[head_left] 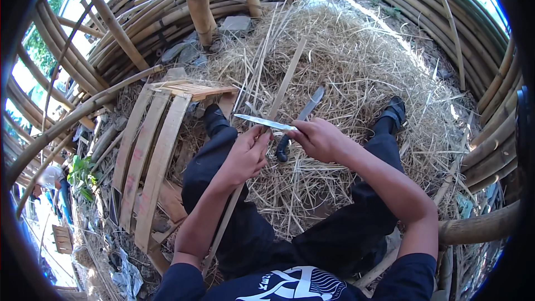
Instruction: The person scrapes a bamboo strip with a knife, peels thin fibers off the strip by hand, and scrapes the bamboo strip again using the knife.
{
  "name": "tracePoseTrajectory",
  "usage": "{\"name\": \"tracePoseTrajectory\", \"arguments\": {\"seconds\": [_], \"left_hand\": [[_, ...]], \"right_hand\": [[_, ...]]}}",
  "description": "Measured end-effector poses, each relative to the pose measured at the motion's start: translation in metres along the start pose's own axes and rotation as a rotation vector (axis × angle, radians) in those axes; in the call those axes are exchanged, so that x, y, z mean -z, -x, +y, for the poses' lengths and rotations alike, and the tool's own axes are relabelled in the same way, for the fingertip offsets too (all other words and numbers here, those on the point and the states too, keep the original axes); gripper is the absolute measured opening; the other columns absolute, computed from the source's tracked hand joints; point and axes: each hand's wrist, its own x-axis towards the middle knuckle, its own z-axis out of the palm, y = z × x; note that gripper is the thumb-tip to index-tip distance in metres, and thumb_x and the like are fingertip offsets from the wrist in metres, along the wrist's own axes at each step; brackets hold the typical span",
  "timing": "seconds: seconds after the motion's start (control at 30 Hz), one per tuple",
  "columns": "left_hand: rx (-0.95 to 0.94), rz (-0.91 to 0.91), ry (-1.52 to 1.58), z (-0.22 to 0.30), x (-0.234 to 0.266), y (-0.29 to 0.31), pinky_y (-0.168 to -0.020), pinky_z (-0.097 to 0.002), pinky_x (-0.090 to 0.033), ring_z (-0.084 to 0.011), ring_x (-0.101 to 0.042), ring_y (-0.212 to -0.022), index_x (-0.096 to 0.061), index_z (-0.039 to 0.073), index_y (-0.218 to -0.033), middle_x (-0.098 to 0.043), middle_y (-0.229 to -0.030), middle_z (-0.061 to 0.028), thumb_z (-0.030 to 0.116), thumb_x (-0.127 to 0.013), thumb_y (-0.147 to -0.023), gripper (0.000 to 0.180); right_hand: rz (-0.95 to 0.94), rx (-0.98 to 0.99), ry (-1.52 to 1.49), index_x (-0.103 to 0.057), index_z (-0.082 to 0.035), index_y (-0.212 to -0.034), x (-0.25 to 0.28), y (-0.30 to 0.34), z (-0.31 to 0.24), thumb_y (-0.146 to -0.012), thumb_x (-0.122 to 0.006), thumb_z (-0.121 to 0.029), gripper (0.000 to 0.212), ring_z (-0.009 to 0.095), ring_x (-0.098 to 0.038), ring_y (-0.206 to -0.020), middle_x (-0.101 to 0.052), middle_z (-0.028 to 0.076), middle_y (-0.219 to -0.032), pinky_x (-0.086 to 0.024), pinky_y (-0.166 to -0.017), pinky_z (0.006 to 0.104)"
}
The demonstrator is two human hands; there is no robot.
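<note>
My left hand [249,153] is closed around a long, flat bamboo strip [289,76]. The strip's far end points up and away over the shavings, and its near end runs down past my left forearm toward my lap. In my closed right hand [320,140] is a knife [261,121] with a pale, pointed blade. The blade lies crosswise at the strip, just beyond my left fingers, its tip to the left. Between my legs a machete [312,102] with a black handle rests on the shavings, partly hidden behind the knife and my right hand.
A slatted wooden crate [174,125] stands by my left leg. Bamboo shavings [362,61] are heaped ahead, with thin loose strips [262,58] on them. Bamboo poles [196,0] and stacked bamboo [446,17] surround me. Another person [53,181] is at far left.
</note>
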Motion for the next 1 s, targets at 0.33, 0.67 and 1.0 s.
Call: {"name": "tracePoseTrajectory", "arguments": {"seconds": [0.33,0.67,1.0], "left_hand": [[0.068,0.088,0.134,-0.007,-0.005,0.010,-0.032,-0.0194,-0.019,-0.0016,-0.025,-0.035,-0.045,0.007,-0.104,-0.029,-0.054,0.0077,0.021,-0.043,-0.101,0.015],[0.060,0.038,0.168,-0.017,0.002,0.026,-0.034,-0.0189,-0.018,-0.0005,-0.022,-0.037,-0.046,0.006,-0.100,-0.027,-0.058,0.0076,0.026,-0.040,-0.103,0.020],[0.058,0.071,0.161,-0.030,-0.015,0.010,-0.035,-0.0200,-0.022,-0.0014,-0.028,-0.038,-0.049,0.006,-0.098,-0.035,-0.056,0.0061,0.021,-0.040,-0.102,0.018]], "right_hand": [[0.055,-0.235,0.131,-0.061,-0.006,-0.088,-0.019,-0.035,0.100,-0.090,-0.052,-0.026,0.023,0.032,-0.061,-0.060,-0.061,0.016,-0.067,-0.047,-0.056,0.0470],[0.330,-0.468,0.244,-0.057,0.003,-0.088,0.037,0.016,0.118,-0.098,-0.041,-0.039,0.047,0.041,-0.058,-0.076,-0.060,0.026,-0.076,-0.043,-0.071,0.0480],[-0.012,-0.060,0.125,-0.062,-0.001,-0.076,-0.003,-0.014,0.023,-0.079,-0.064,-0.021,0.020,0.034,-0.060,-0.061,-0.060,0.016,-0.062,-0.048,-0.061,0.0444]]}}
